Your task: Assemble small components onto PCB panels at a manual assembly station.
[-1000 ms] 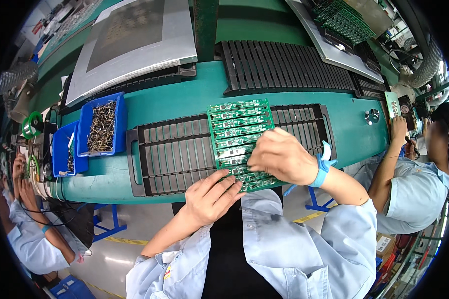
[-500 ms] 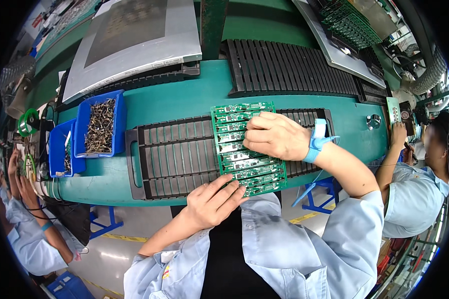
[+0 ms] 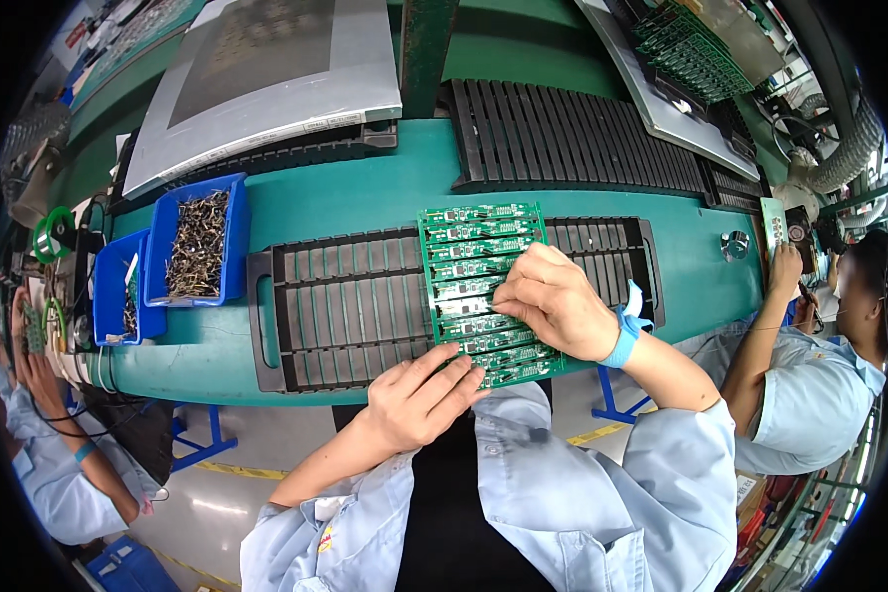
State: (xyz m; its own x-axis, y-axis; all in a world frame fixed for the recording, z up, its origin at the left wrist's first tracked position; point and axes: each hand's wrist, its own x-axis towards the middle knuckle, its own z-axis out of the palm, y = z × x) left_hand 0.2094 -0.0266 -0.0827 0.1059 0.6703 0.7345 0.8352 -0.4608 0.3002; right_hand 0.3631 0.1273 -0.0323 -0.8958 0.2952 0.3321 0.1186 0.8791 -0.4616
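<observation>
Resting on a black slotted tray [image 3: 355,306] on the teal tabletop [image 3: 365,202], a green circuit board panel [image 3: 483,286] is being worked on in the head view. It is being pressed by the right hand [image 3: 555,301], whose fingers are curled narrowly onto its middle strips, while its near edge is being touched by the left hand [image 3: 419,395] with fingers spread flat, gripping nothing. The panel is overhanging the tray's near rim; uneven pressure could be tipping it off or cracking a strip. Two blue bins [image 3: 199,242] of small metal parts are sitting at the left. A grey flat panel [image 3: 266,84] is lying behind.
</observation>
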